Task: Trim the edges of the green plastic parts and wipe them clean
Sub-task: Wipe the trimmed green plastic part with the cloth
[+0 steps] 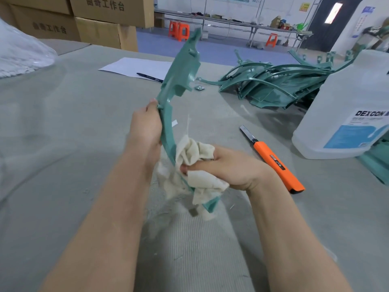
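Two hands busy: left hand (145, 131) grips green part (179, 76); right hand (229, 167) clutches cloth (195, 152).

Left: grey table (63, 154) lay open, with wide room to pass.
Far left: clear plastic bag (21, 51) bulged over the corner.
Middle: green part (180, 72) rose upright, barring a straight crossing.
Right: orange utility knife (273, 163) lay close by, blade out.
Far right: white jug (341, 114) stood tall.
Ahead right: pile of green parts (273, 87) crowded the table.
Ahead: paper (136, 66) and pen (149, 77) lay flat.
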### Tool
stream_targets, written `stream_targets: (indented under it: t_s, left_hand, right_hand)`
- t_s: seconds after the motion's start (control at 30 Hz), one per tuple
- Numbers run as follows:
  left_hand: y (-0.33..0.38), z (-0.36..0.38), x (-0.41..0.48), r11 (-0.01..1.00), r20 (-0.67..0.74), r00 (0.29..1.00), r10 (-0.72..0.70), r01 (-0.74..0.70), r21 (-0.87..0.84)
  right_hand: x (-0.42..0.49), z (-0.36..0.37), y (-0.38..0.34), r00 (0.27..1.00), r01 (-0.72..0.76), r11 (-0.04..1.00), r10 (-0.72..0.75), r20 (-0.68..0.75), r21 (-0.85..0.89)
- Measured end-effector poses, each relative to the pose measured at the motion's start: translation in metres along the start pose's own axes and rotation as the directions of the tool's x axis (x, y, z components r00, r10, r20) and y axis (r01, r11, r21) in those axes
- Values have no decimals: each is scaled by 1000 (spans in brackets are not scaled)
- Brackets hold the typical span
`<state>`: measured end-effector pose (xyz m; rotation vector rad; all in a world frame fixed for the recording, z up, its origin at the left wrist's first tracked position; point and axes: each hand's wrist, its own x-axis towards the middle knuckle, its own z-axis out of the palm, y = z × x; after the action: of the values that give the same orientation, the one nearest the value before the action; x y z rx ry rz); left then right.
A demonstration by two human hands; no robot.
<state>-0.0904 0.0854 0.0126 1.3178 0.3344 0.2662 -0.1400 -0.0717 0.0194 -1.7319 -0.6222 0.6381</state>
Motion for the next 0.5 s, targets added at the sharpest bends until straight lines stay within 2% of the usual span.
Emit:
stream_targets:
  t_s: [0.1,0.2,0.37,0.5]
  left_hand:
    - [3,0,-3,994,59,998,-20,26,-105]
    - [6,0,-6,990,99,994,-34,47,-135]
    - [-1,7,-11,999,138,990,-23,17,40]
    - [-8,14,-9,973,158,986,49,-83,215]
  right_hand:
    - [-1,1,-3,999,8,1000,-6,46,-29]
    - [4,4,-1,1000,16,998,-15,9,-57]
    - [15,6,4,983,57,998,-62,-175,-37]
    - [18,5,5,933,114,993,-114,-340,-19]
